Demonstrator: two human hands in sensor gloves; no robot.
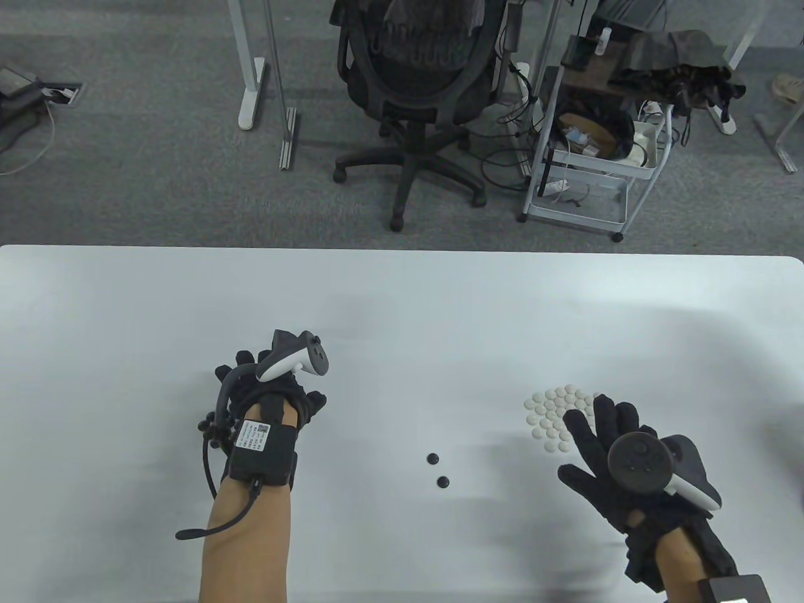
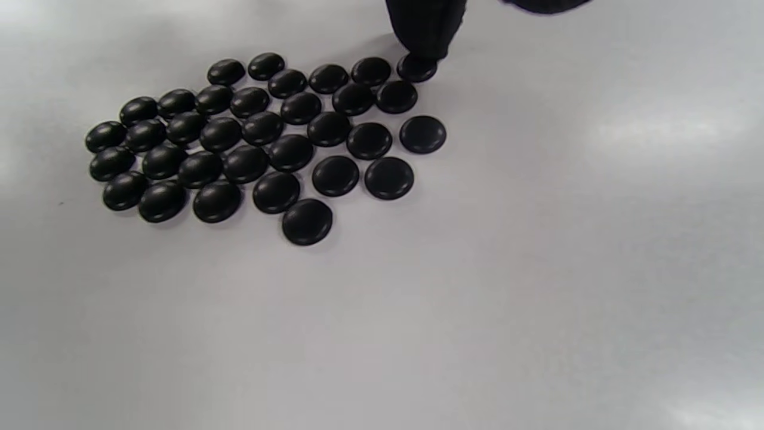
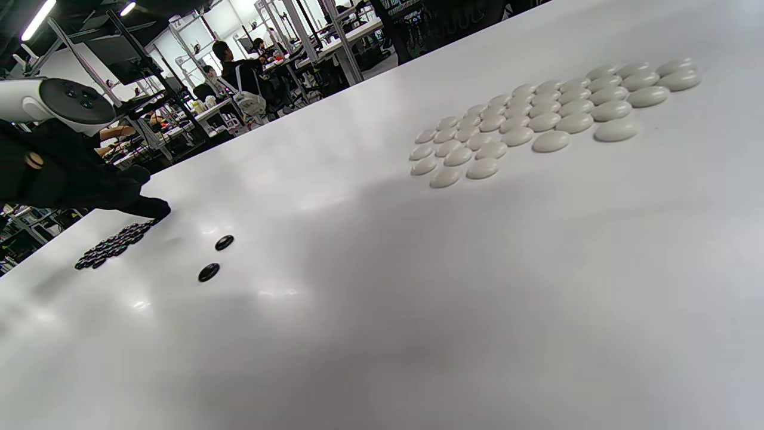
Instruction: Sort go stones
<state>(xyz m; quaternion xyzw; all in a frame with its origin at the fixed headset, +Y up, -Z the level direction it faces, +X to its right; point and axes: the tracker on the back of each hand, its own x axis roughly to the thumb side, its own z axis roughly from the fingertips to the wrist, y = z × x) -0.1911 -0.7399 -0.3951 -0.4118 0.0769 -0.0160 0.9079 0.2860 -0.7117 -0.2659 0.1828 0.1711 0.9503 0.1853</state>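
Left hand (image 1: 264, 402) fingertip (image 2: 425, 30) nudges a black Go stone (image 2: 416, 68) into its pile; grip unclear. Right hand (image 1: 603, 449) lies flat, holding nothing, beside the white stones (image 1: 556, 414). Two stray black stones (image 1: 438, 471) remain mid-counter (image 1: 402, 314).

left hand (image 1: 264, 402) in black sensor glove, palm down, fingers bent downward, bare forearm extended. right hand (image 1: 612, 452) in black glove, fingers straight and spread.

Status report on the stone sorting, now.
Left hand fingertip on black pile. Right hand open beside white pile. Two black stones unsorted mid-table. Nothing in the way.
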